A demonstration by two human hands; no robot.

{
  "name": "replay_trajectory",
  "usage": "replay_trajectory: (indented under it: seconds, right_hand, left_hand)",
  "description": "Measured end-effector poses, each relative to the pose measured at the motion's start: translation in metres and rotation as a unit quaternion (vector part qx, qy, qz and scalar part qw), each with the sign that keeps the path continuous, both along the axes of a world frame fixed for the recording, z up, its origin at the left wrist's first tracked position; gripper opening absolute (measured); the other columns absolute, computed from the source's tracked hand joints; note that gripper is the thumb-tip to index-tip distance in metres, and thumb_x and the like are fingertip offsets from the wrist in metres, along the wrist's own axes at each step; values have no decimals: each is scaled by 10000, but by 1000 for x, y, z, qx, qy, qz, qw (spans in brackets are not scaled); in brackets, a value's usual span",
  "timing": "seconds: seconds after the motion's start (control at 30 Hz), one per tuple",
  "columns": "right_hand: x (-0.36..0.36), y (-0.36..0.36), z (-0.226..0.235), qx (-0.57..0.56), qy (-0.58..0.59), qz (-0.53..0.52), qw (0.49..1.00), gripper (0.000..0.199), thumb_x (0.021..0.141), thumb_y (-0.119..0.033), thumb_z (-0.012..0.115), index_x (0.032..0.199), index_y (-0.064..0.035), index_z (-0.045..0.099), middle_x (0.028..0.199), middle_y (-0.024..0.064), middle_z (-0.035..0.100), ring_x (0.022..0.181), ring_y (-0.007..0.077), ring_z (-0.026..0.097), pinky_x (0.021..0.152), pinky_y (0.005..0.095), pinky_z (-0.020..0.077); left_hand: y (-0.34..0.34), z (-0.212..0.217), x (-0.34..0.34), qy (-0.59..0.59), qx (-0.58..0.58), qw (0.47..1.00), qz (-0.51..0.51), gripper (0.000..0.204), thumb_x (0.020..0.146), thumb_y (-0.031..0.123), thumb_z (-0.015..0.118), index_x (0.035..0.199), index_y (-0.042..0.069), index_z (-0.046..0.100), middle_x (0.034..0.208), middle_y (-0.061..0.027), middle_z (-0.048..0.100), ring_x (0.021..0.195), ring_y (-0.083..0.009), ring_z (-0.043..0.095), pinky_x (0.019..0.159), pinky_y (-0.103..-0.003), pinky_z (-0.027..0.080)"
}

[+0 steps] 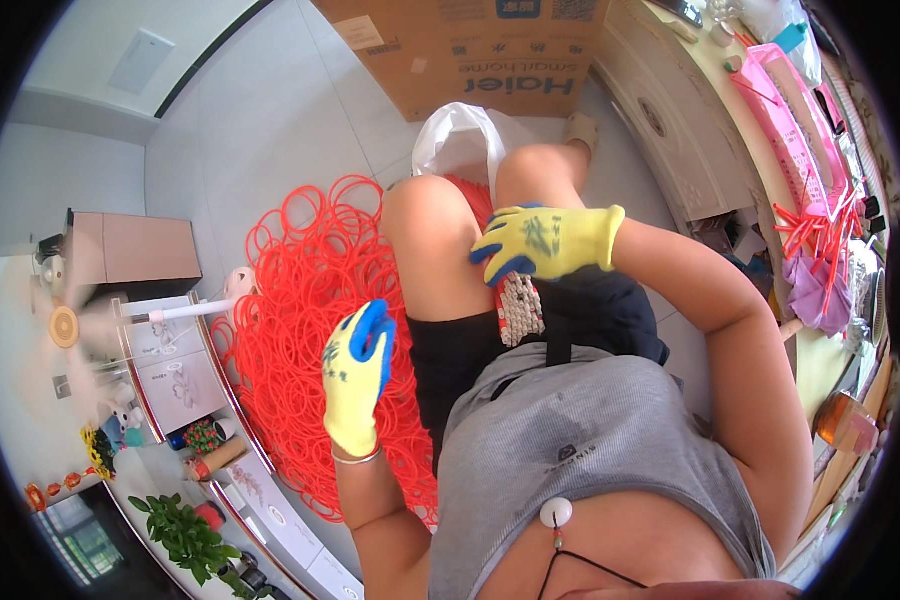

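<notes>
Cardboard box [470, 50], brown with blue print, stands on pale grey floor tiles [260, 130]. Right hand [545, 245], yellow-gloved, curls around a white tube bundle [520, 308] on the lap. Left hand [358, 375] hangs loosely open over orange rings [300, 300].

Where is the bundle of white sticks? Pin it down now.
In the head view, the bundle of white sticks sits in the person's lap, just under the gloved right hand, right of the orange rings on the floor.
</notes>
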State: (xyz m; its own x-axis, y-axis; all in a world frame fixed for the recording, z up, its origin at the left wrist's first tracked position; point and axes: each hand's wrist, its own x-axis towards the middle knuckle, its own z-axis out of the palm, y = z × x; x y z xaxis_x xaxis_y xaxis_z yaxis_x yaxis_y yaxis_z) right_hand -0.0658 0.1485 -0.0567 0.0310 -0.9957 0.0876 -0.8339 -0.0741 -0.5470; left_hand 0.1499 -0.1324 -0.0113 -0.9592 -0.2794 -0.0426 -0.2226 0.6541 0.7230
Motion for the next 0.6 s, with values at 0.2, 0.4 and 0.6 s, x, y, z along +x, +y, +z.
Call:
replay_trajectory:
  seconds: [0.2, 0.4, 0.6]
  right_hand:
    - [-12, 6, -34, 32, -20, 14, 999, 478, 828, -78, 755, 1291, -100, 642, 1402, 119, 597, 1297, 336, 554, 1094, 435, 448]
    - [-13, 7, -23, -100, -136, -79, 983, 438, 835, -95, 761, 1257, -78, 648, 1310, 122, 647, 1219, 318, 610, 1018, 407, 492]
    - [-38, 59, 98, -452, -481, -203, 723, 329, 1004, -87, 566, 1322, -7, 591, 1335, 169, 632, 1092, 266, 660, 1007, 401, 504]
  left_hand:
    - [25, -7, -20, 34, 23, 997, -70, 278, 919, 45, 708, 1190, -15, 703, 1046, -170, 726, 911, -283, 718, 801, -358, 560]
    - [36, -13, -15, 49, 15, 995, -85, 273, 950, 0, 654, 1218, -29, 695, 1110, -150, 732, 997, -220, 720, 858, -314, 562]
    - [72, 24, -20, -11, 359, 933, -28, 402, 997, 280, 677, 1199, -68, 684, 1112, -150, 733, 1082, -203, 699, 964, -345, 543]
